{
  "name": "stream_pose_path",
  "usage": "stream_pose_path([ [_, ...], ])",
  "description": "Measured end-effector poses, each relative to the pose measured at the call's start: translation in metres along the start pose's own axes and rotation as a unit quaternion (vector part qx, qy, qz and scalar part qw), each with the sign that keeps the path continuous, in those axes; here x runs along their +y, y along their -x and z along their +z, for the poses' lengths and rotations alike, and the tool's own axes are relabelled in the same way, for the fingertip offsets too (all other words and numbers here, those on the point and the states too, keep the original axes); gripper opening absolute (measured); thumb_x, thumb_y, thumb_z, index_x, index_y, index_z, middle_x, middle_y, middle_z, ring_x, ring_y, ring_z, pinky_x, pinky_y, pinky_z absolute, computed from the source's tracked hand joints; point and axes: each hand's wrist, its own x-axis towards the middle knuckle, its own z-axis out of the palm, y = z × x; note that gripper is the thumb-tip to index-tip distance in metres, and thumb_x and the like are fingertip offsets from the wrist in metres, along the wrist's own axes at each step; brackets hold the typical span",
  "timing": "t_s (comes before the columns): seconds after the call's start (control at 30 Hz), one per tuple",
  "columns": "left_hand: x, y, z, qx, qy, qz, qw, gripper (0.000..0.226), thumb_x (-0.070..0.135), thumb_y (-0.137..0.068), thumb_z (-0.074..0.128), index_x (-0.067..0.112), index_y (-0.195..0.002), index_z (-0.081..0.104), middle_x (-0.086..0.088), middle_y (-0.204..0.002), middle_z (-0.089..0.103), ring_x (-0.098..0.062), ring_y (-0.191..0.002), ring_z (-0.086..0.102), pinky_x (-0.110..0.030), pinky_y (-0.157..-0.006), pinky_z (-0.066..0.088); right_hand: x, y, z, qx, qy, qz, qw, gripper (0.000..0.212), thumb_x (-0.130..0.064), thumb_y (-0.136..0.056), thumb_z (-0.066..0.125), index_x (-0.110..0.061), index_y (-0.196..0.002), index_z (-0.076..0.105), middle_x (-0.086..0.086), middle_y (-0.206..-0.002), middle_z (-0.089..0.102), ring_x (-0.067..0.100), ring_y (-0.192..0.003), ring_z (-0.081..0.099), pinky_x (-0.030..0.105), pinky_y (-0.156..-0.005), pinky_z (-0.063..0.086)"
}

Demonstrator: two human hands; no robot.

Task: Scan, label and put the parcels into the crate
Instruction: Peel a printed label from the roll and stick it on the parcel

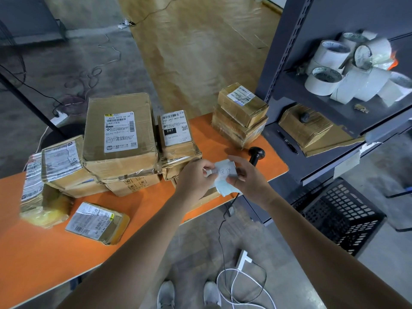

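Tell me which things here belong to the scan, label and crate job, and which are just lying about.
Job: parcels, label pinched by left hand and right hand, scanner, crate.
Lying about: tape rolls, pen.

Orange surface (pixel 44 253), rounded far corner, light edge band. Dark metal shelf rack (pixel 287 41) on the right; pile of white tape rolls (pixel 330 52) on its upper shelf, black pen (pixel 287 141) lying on the lower shelf near the front edge. Brown floor covering (pixel 196 41) beyond the surface, grey concrete either side. Tangled thin wires (pixel 89 79) on floor far left, white power strip (pixel 59 114) near them. White cable (pixel 236 284) looped on floor below, beside a white plug block (pixel 244 259); grey shoes (pixel 166 295) at bottom edge
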Motion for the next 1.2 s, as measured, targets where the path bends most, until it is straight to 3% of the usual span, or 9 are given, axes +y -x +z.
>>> stream_pose_path([
  [0.23,0.003,-0.011,-0.002,-0.009,-0.014,0.005,1.0,0.026,0.032,-0.088,0.069,0.01,-0.101,0.073,0.001,-0.097,0.071,-0.009,-0.084,0.064,-0.027,-0.077,0.054,-0.001,0.001,-0.003,0.004,0.008,0.002,1.0,0.059,-0.012,-0.089,0.07,-0.04,-0.135,0.045,0.003,-0.117,0.063,0.018,-0.108,0.061,0.029,-0.087,0.055],
  [0.53,0.004,-0.016,-0.001,-0.034,-0.078,0.014,0.996,0.011,0.024,-0.087,0.069,0.015,-0.093,0.069,0.002,-0.092,0.067,-0.01,-0.079,0.059,-0.022,-0.066,0.047,0.005,0.0,-0.003,0.015,0.009,0.004,1.0,0.06,-0.012,-0.088,0.07,-0.04,-0.135,0.044,0.001,-0.115,0.063,0.007,-0.101,0.059,0.004,-0.069,0.047],
  [0.67,0.006,-0.018,-0.002,-0.025,-0.07,0.014,0.997,0.01,0.021,-0.089,0.067,0.012,-0.093,0.069,-0.001,-0.092,0.069,-0.014,-0.082,0.063,-0.033,-0.072,0.055,0.006,-0.004,-0.003,0.014,-0.005,0.017,1.0,0.057,-0.018,-0.088,0.072,-0.044,-0.131,0.045,0.0,-0.115,0.063,0.012,-0.103,0.061,0.017,-0.078,0.051],
  [0.83,0.008,-0.02,-0.002,-0.011,-0.093,0.032,0.995,0.006,0.019,-0.091,0.063,0.014,-0.09,0.066,0.0,-0.089,0.066,-0.015,-0.078,0.061,-0.034,-0.067,0.054,0.008,-0.009,-0.004,0.013,0.031,0.025,0.999,0.06,-0.026,-0.088,0.071,-0.038,-0.139,0.043,-0.011,-0.115,0.059,-0.005,-0.096,0.056,0.006,-0.061,0.046],
  [1.03,0.011,-0.018,0.001,0.021,-0.133,0.073,0.988,0.007,0.019,-0.094,0.056,0.013,-0.09,0.057,-0.001,-0.089,0.059,-0.018,-0.071,0.057,-0.034,-0.057,0.049,0.009,-0.015,-0.005,0.016,0.098,0.036,0.994,0.066,-0.034,-0.088,0.068,-0.034,-0.146,0.036,-0.009,-0.126,0.051,0.013,-0.107,0.052,0.026,-0.083,0.041],
  [1.2,0.006,-0.017,0.001,0.036,-0.085,0.064,0.994,0.006,0.016,-0.094,0.057,0.011,-0.093,0.058,0.0,-0.087,0.062,-0.014,-0.072,0.057,-0.026,-0.057,0.045,0.007,-0.019,-0.004,0.032,0.101,0.038,0.994,0.059,-0.03,-0.091,0.067,-0.035,-0.143,0.039,-0.003,-0.132,0.052,0.016,-0.102,0.055,0.026,-0.075,0.043],
])
